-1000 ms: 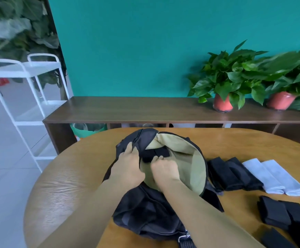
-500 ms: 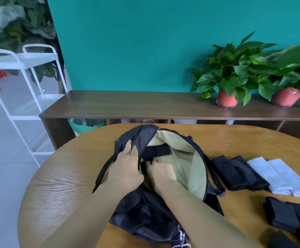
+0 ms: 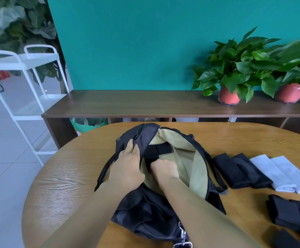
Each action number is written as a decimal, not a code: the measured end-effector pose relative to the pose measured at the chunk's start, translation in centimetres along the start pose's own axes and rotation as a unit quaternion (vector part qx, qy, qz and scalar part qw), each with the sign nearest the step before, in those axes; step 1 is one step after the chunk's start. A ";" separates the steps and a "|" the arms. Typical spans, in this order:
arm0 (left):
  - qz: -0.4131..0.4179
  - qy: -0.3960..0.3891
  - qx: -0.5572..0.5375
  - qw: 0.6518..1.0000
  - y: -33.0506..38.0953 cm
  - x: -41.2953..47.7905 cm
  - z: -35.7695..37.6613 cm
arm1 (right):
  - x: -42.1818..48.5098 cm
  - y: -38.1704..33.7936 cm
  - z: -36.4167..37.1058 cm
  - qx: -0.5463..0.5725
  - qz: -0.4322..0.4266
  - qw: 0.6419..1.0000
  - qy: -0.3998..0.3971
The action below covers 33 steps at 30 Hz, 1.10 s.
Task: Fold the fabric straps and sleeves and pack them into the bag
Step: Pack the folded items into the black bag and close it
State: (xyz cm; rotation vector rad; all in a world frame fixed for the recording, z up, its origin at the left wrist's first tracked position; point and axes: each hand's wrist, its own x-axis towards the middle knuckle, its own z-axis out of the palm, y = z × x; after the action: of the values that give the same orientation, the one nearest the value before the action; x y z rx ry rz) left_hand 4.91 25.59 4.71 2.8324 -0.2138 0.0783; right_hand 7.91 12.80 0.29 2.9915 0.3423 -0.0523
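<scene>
A black bag [image 3: 145, 212] with a tan lining [image 3: 195, 163] lies open on the round wooden table [image 3: 59, 185]. My left hand [image 3: 127, 167] grips the bag's left rim and holds the opening apart. My right hand [image 3: 163, 169] is inside the opening, fingers curled on a folded black strap [image 3: 158, 151] that lies in the bag. To the right of the bag lie two folded black sleeves [image 3: 238, 172] and two folded white sleeves [image 3: 281, 172]. More folded black pieces [image 3: 288, 213] sit at the near right.
A dark wooden bench [image 3: 145, 104] runs behind the table with two potted plants [image 3: 235, 72] on its right end. A white metal cart [image 3: 20, 77] stands at the left. A metal clip [image 3: 182, 237] hangs from the bag's near end.
My right hand has pushed a little deeper into the bag. My left hand keeps its grip on the rim. The view has shifted slightly.
</scene>
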 end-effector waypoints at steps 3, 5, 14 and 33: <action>-0.002 -0.015 0.014 1.000 0.5 -0.2 -0.1 | -0.4 0.5 -0.4 -0.003 0.004 1.000 0.016; -0.014 -0.034 0.029 0.999 1.3 -0.5 -0.1 | -1.1 0.8 -0.9 -0.012 0.008 0.999 0.033; -0.071 -0.054 0.067 0.994 3.5 -2.4 0.7 | -10.2 4.1 -3.0 -0.007 0.063 0.952 0.298; -0.078 -0.046 0.099 0.991 4.9 -4.0 1.2 | -23.5 8.9 6.1 0.072 0.377 0.923 -0.022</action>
State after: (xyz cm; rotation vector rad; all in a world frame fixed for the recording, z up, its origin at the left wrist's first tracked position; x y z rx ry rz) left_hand 0.30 21.19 4.66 3.0424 -0.0045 -0.0692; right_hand -13.11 -1.88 -3.48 3.0259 -0.8556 -0.0686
